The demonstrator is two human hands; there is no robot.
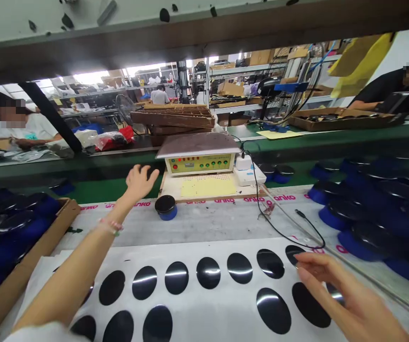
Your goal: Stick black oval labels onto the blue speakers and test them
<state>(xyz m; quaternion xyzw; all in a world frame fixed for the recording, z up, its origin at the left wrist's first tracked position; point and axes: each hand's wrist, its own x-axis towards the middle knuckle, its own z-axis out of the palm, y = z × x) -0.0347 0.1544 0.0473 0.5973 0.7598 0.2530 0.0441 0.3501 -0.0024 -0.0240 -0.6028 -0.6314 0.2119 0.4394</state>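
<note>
My left hand point(142, 183) is stretched forward over the edge of the green belt, fingers spread and holding nothing. Just below and to its right, a blue round piece with a glossy black top point(166, 207) stands on the bench. My right hand point(336, 289) hovers at the right end of a white sheet point(211, 313), thumb and forefinger slightly apart beside a flat black disc point(292, 251). Several more black discs point(208, 273) lie in rows on that sheet. The remaining fingers of my right hand are partly hidden.
Blue black-topped pieces crowd a cardboard box point(62, 218) at left and a pile point(364, 209) at right. A control box point(200, 159) stands ahead; a black cable point(279, 230) crosses the bench. An overhead shelf point(190, 40) spans the top. People sit beyond the green belt point(97, 183).
</note>
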